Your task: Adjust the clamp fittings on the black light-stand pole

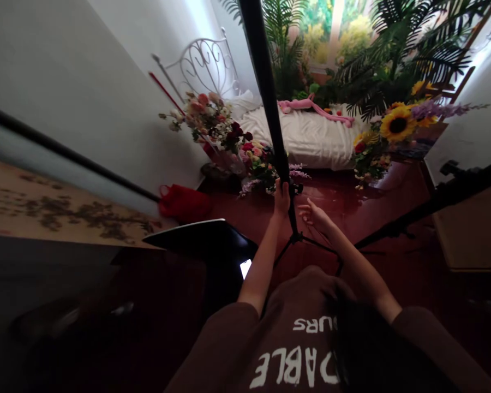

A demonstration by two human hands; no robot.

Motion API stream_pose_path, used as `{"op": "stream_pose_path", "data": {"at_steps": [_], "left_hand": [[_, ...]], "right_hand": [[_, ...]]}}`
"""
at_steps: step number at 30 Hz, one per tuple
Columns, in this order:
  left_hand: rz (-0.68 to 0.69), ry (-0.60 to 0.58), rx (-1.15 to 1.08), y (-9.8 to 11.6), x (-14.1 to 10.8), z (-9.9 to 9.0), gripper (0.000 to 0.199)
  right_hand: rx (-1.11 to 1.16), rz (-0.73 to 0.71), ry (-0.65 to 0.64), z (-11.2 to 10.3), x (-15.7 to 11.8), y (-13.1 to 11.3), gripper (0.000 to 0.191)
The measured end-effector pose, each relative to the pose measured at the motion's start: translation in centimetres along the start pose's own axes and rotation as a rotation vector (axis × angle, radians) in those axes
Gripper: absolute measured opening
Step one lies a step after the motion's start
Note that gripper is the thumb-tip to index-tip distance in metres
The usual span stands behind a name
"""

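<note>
Black tubular tripod stand [267, 82] looked mid-adjustment: left hand [282, 198] gripped it, right hand [317, 216] half-open just beside; next move likely called for steady left hold.

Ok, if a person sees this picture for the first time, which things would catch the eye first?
Probably the black stand, which cuts down the middle of the view, with the left fingers around its lower part. Beyond it, the pink toy stands out on the white bed, and a yellow sunflower shows brightly at the right end of the bed.
</note>
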State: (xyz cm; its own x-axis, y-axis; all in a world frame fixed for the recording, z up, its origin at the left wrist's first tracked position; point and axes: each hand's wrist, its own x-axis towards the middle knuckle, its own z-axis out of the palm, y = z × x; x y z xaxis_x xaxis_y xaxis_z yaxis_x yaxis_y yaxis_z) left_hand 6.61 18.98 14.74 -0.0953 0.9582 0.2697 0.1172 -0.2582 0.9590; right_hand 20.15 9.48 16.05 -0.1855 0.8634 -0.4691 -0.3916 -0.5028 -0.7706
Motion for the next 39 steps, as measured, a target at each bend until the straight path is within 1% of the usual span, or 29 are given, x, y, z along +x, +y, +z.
{"op": "stream_pose_path", "data": {"at_steps": [2,4,6,9,11,14,17,19,22,24,26,28,29,30,32,33,35,37,39], "left_hand": [[-0.011,0.045,0.001,-0.2,0.0,0.2,0.080],[-0.004,0.054,-0.007,-0.2,-0.1,0.4,0.078],[0.005,0.061,-0.018,-0.2,-0.2,0.5,0.076],[-0.005,0.063,-0.027,0.1,-0.2,0.7,0.073],[-0.005,0.063,-0.027,0.3,-0.2,0.7,0.073],[0.017,0.078,-0.022,0.5,-0.2,0.7,0.072],[0.029,0.080,-0.036,0.7,-0.3,0.7,0.069],[0.031,0.077,-0.050,0.9,-0.4,0.7,0.067],[0.020,0.085,-0.059,1.0,-0.4,0.7,0.065],[0.012,0.086,-0.057,1.0,-0.5,0.7,0.064],[0.007,0.075,-0.051,1.0,-0.4,0.6,0.061],[0.005,0.069,-0.043,0.8,-0.4,0.6,0.059],[0.004,0.068,-0.040,0.8,-0.4,0.6,0.058],[0.003,0.065,-0.040,0.8,-0.4,0.6,0.058],[-0.005,0.061,-0.045,0.7,-0.4,0.7,0.059],[-0.008,0.063,-0.051,0.7,-0.5,0.7,0.060],[-0.007,0.068,-0.063,0.6,-0.5,0.8,0.061],[0.008,0.066,-0.082,0.5,-0.5,0.9,0.062],[0.023,0.038,-0.097,0.5,-0.5,0.9,0.061]], "right_hand": [[0.165,0.125,-0.093,1.7,0.5,-2.9,0.059],[0.319,0.233,-0.218,2.7,0.8,-5.1,0.062],[0.455,0.321,-0.322,3.2,1.1,-6.3,0.061],[0.606,0.426,-0.405,3.1,1.6,-6.9,0.061],[0.679,0.474,-0.431,3.0,1.9,-7.0,0.060],[0.724,0.506,-0.423,2.9,2.0,-7.3,0.059],[0.675,0.496,-0.377,2.9,1.9,-7.7,0.057],[0.602,0.457,-0.334,3.0,1.7,-7.9,0.056],[0.391,0.355,-0.247,3.2,1.5,-7.9,0.053],[0.176,0.207,-0.138,3.4,1.3,-8.0,0.051],[-0.100,-0.047,0.045,3.6,0.9,-8.1,0.047],[-0.419,-0.354,0.237,3.7,0.3,-8.3,0.041],[-0.581,-0.489,0.304,3.8,-0.1,-8.4,0.038],[-0.729,-0.602,0.345,3.9,-0.5,-8.5,0.034],[-0.948,-0.763,0.371,4.3,-1.1,-8.6,0.023],[-1.006,-0.819,0.376,4.6,-1.3,-8.6,0.020],[-1.022,-0.908,0.386,5.3,-1.3,-8.5,0.021],[-0.973,-0.961,0.371,6.1,-0.8,-8.5,0.030],[-0.926,-0.973,0.345,6.9,-0.1,-8.4,0.038]]}}
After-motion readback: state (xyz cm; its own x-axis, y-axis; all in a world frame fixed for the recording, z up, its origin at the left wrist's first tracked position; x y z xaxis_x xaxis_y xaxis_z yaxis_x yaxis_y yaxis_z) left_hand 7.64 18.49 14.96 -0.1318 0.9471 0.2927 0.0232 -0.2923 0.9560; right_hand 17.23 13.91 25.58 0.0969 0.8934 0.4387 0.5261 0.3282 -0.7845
